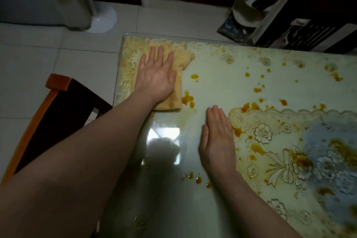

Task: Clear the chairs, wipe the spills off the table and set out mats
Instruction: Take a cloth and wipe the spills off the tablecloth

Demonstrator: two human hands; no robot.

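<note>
A glass-topped table (212,75) with a floral cloth under the glass fills the right and middle of the view. Many orange-brown spill spots (188,99) are scattered over it. A folded yellow cloth (178,60) lies near the table's far left corner. My left hand (156,75) presses flat on that cloth with fingers spread. Flat on the bare glass nearer to me rests my right hand (218,141), fingers together, holding nothing, just left of a stained lace pattern.
A dark wooden chair with an orange frame (50,106) stands at the table's left side. Beyond the table are a white fan base (102,20) on the tiled floor and a shelf unit (280,9) at the far right corner.
</note>
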